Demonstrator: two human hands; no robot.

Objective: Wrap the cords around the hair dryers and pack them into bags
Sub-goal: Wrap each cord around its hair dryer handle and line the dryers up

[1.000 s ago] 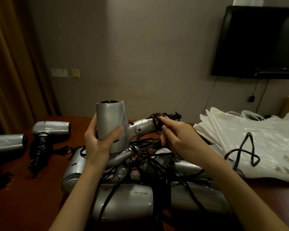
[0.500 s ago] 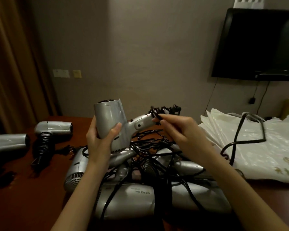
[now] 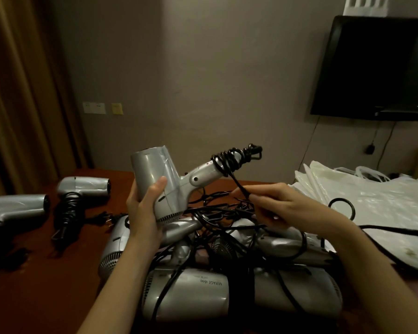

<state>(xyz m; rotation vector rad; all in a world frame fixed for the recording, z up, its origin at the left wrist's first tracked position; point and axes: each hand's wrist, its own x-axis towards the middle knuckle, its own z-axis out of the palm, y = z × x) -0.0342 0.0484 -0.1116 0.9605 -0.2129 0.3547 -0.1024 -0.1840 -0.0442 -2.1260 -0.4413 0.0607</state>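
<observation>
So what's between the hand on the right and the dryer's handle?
In the head view, a short taut stretch of black cord runs from the right hand up to the coils on the held dryer handle.

Tangled dryer pile (image 3: 227, 280) blocks centre; bare table (image 3: 34, 285) left; bags (image 3: 372, 201) right.

"MIRAGE 1600", inverted, on front dryer (image 3: 186, 292)

silver hair dryer (image 3: 155, 174), black cord (image 3: 229, 160) (seemingly plain)
</observation>
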